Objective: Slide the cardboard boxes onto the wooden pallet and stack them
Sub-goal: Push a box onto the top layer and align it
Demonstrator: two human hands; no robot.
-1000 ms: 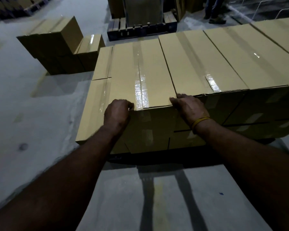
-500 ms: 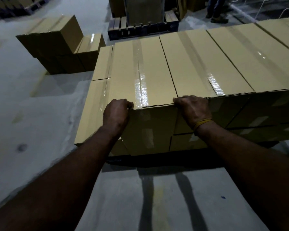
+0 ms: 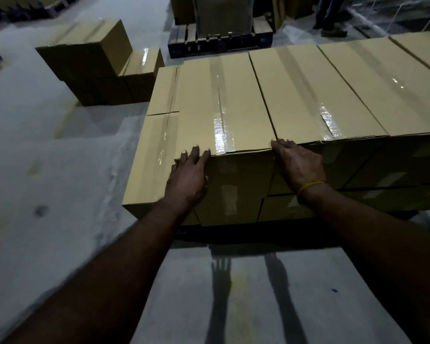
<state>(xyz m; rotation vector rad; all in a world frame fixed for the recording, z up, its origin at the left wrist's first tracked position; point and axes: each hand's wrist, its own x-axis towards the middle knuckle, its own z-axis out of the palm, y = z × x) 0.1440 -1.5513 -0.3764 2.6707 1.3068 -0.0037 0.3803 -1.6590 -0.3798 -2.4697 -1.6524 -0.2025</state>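
A long taped cardboard box [image 3: 224,105] lies on top of a stack of similar boxes in front of me. My left hand [image 3: 188,175] rests on its near left corner with straight fingers reaching over the top edge. My right hand [image 3: 298,163], a yellow band at the wrist, has its fingers curled over the near right top corner of that box. More boxes [image 3: 328,90] lie side by side to the right. A lower box [image 3: 152,150] sits against the left side. The pallet under the stack is a dark strip [image 3: 233,232], mostly hidden.
A separate stack of boxes [image 3: 94,63] stands on the floor at the far left. A dark pallet [image 3: 219,43] with a wrapped load stands behind. A person's legs [image 3: 330,18] show at the far right. Grey concrete floor [image 3: 47,170] lies to the left and near me.
My left hand's fingers have uncurled and now lie straight over the box's top edge. My right hand keeps its hold on the right corner. The view shifted slightly.
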